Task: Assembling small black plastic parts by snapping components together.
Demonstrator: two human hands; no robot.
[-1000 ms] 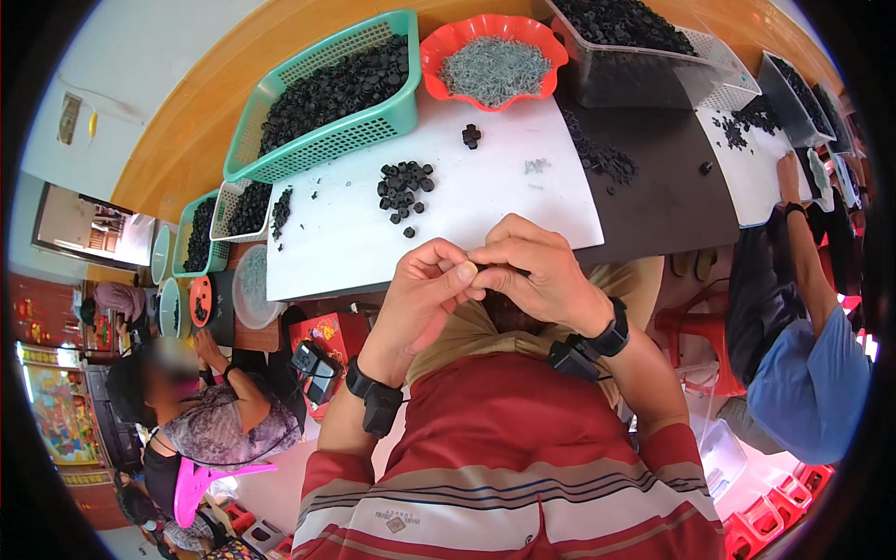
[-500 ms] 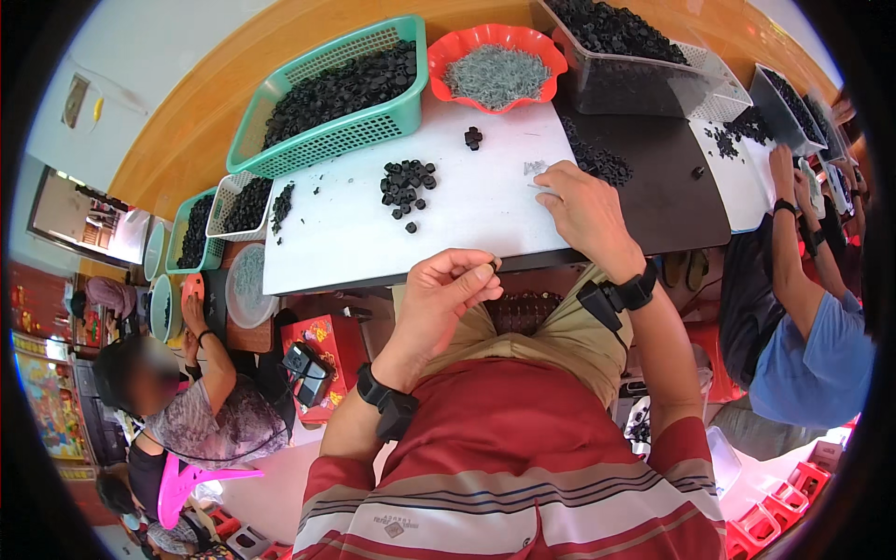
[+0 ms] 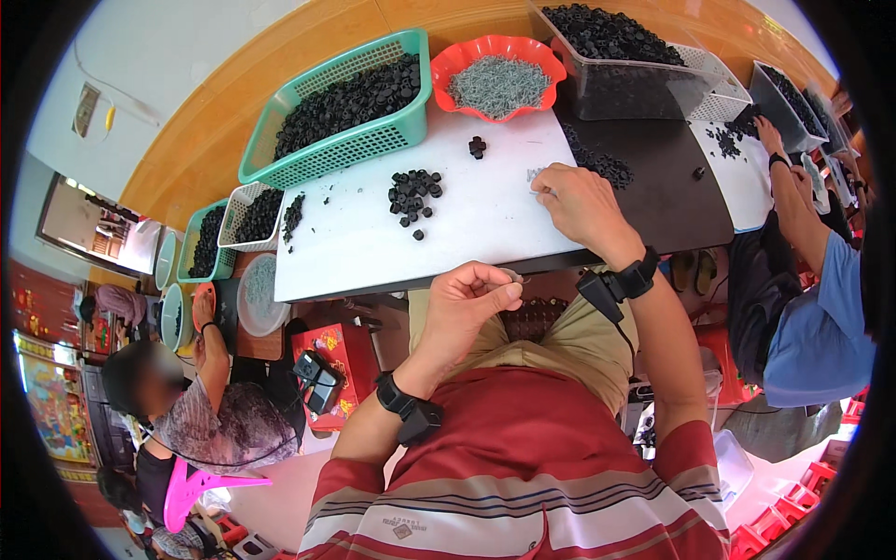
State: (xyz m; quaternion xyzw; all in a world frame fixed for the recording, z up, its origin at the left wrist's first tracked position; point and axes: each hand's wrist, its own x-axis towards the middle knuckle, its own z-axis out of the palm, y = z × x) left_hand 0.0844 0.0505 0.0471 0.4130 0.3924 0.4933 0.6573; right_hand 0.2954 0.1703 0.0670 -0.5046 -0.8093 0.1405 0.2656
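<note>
My right hand (image 3: 588,207) bends at the metal bits (image 3: 534,174) on the worktop (image 3: 686,201), right of the black parts (image 3: 409,194), my left hand's (image 3: 464,303) fingers curled in, either grip I cannot tell

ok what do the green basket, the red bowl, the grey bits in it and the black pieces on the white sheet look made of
Green basket: moulded plastic, seemingly, from its perforated walls. Red bowl: probably glossy plastic, given its bright, wavy rim. Grey bits: metal or plastic, too small to tell. Black pieces: perhaps plastic or rubber; uniformly dark, blocky shapes leave it open.
</note>
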